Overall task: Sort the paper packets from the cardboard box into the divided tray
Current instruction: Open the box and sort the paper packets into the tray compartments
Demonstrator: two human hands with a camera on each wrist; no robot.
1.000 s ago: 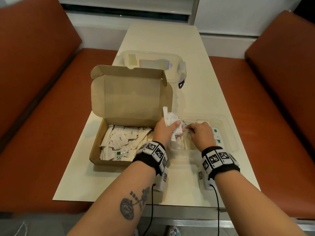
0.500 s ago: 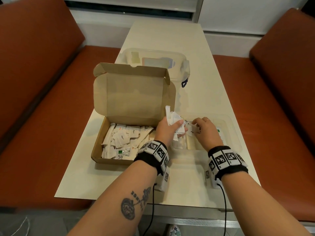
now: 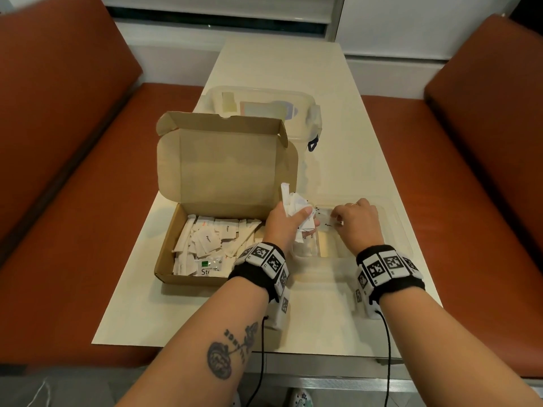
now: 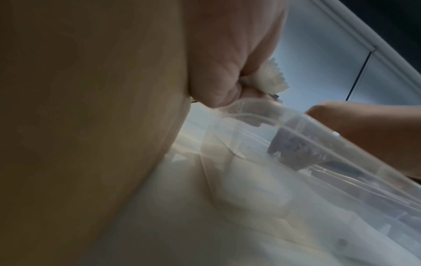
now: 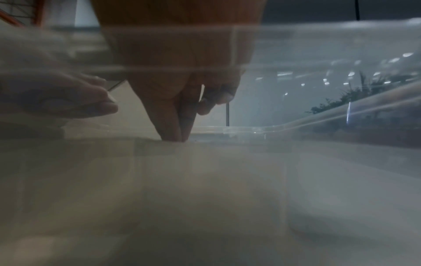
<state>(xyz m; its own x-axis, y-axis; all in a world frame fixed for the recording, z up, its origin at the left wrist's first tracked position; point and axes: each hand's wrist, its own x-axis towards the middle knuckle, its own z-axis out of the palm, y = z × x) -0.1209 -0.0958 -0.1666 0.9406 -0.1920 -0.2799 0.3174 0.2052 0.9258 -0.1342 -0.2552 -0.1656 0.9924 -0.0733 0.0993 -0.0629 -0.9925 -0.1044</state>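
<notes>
Change over the last second: right hand (image 3: 357, 223) shifted from the near-middle of the divided tray (image 3: 407, 239) to its far-left compartment. Now planted there, fingertips (image 5: 175, 126) pointed straight down, thumb and forefinger drawn together and touching the tray floor, remaining fingers curled back. Through the blurred tray wall in the right wrist view, cannot tell whether a packet is nipped between the tips or has just been let go. One printed packet (image 3: 326, 226) lying flat just left of those fingertips, probably the piece being placed.

Left hand (image 3: 282, 227) unmoved over the gap between cardboard box (image 3: 164, 254) and tray, fingers and thumb wrapped tight round a crumpled bundle of packets (image 3: 296, 207), several ends sticking up.

Meaning for the task: one packet delivered or nearly so, with the bundle serving as the feed stock. Large heap of loose packets (image 3: 211, 239) left in the box at left, so sorting judged early to midway. Next: clear the right hand, then draw another piece from the bundle.
</notes>
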